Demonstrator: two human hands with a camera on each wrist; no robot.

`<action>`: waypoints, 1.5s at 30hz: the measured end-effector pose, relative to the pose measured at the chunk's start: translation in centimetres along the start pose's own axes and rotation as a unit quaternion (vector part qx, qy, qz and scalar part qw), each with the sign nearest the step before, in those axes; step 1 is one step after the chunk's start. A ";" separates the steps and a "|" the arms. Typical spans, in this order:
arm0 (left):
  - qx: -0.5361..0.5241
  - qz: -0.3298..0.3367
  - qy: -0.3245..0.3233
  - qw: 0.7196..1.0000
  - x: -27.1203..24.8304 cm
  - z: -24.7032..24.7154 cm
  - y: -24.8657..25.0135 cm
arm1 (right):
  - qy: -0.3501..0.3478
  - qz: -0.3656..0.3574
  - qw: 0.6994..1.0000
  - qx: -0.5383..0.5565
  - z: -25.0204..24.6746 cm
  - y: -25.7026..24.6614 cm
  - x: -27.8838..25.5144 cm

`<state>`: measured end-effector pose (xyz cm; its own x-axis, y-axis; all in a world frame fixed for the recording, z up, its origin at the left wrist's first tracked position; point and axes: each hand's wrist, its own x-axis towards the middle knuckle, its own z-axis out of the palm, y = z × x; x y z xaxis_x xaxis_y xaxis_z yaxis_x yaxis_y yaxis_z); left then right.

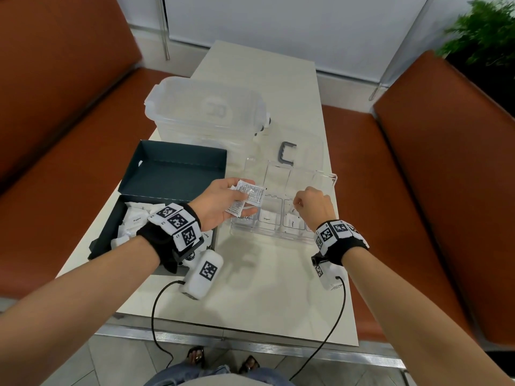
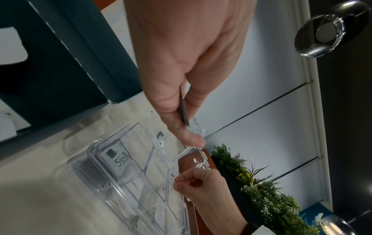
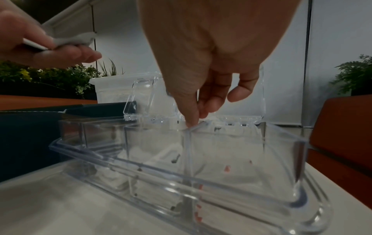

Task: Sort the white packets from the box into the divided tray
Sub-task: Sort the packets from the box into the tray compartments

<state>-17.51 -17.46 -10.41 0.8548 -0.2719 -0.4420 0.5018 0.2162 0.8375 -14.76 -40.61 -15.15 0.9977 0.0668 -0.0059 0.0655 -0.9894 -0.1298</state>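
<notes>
Over the near row of the clear divided tray (image 1: 326,178) on the table (image 1: 250,288), the right hand (image 1: 313,207) hangs knuckles-up, its grip narrowed to a thumb-and-finger pinch at a divider; whether a packet sits in it cannot be told. Just left, the left hand (image 1: 223,203) lies palm-up, thumb clamping a fan of white packets (image 1: 248,197), apparently a ready supply. Beyond its wrist, the dark box (image 1: 178,174) holds more.

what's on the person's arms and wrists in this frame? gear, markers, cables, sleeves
Bare forearms, no sleeves. Each wrist carries a black fabric strap ringed with white square tiles printed with black fiducial markers: left wristband, right wristband. A white camera module, also marker-tagged, hangs beneath each, trailing a thin black cable.
</notes>
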 end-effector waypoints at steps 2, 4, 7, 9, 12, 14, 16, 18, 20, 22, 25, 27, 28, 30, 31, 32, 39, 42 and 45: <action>-0.002 0.001 -0.002 1.000 0.1 0.0 -0.1 | -0.003 -0.001 1.000 -0.009 0.0 -0.2 0.0; 0.000 0.003 -0.004 1.000 0.2 0.0 -0.1 | -0.007 -0.003 1.000 -0.018 0.1 -0.4 0.0; -0.002 0.003 -0.005 1.000 0.2 -0.2 -0.2 | -0.008 -0.003 1.000 -0.028 0.0 -0.6 -0.1; -0.002 0.001 -0.007 1.000 0.1 -0.3 -0.2 | -0.010 -0.004 0.999 -0.033 -0.1 -0.7 0.0; -0.006 -0.001 -0.008 1.000 0.1 -0.4 0.0 | -0.017 -0.003 0.999 -0.035 -0.3 -0.8 -0.1; -0.010 0.000 -0.008 1.000 0.0 -0.5 0.1 | -0.019 -0.003 0.999 -0.034 -0.5 -0.8 -0.2; -0.015 -0.002 -0.007 1.000 0.0 -0.5 0.1 | -0.021 0.000 0.999 -0.035 -0.8 -0.8 -0.4; -0.021 -0.009 -0.002 1.000 0.0 -0.4 0.2 | 0.003 0.003 1.000 -0.012 -1.4 -0.9 -0.7; -0.020 -0.014 0.000 1.000 -0.1 -0.3 0.3 | 0.053 0.001 0.995 0.082 -2.3 -1.6 -1.0; -0.011 -0.016 -0.005 1.000 -0.1 0.0 0.4 | 0.080 -0.008 0.974 0.213 -3.5 -3.0 -1.7; 0.016 0.002 -0.033 0.999 -0.1 0.6 0.3 | 0.029 -0.006 0.942 0.335 -4.4 -5.2 -2.4; 0.028 0.020 -0.046 0.998 -0.2 1.0 0.3 | 0.000 0.002 0.928 0.374 -4.6 -5.9 -2.7; 0.025 0.026 -0.043 0.998 -0.1 1.1 0.3 | 0.004 0.007 0.917 0.398 -4.6 -6.0 -2.8; -0.005 0.027 -0.023 0.999 0.0 1.2 0.3 | 0.037 0.030 0.895 0.444 -4.9 -5.8 -2.9; -0.024 0.024 -0.010 0.999 0.0 1.2 0.3 | 0.056 0.043 0.884 0.462 -5.0 -5.6 -3.0; -0.040 0.018 0.002 0.999 0.1 1.1 0.3 | 0.074 0.053 0.875 0.475 -5.1 -5.5 -3.1; -0.021 -0.017 0.008 1.000 0.2 1.0 0.7 | 0.165 -0.004 0.913 0.373 -4.7 -6.6 -3.6; 0.016 0.022 0.018 0.999 0.2 0.8 0.5 | 0.132 -0.071 0.937 0.315 -4.4 -7.3 -3.7; 0.050 0.048 0.053 0.996 0.2 0.0 0.6 | 0.058 -0.103 0.939 0.321 -4.6 -7.2 -3.5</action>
<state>-17.02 -17.39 -9.96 0.9104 -0.1526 -0.3846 0.4053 0.1414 0.9032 -18.65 -34.31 -9.66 0.9619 0.1971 0.1893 0.2732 -0.6721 -0.6883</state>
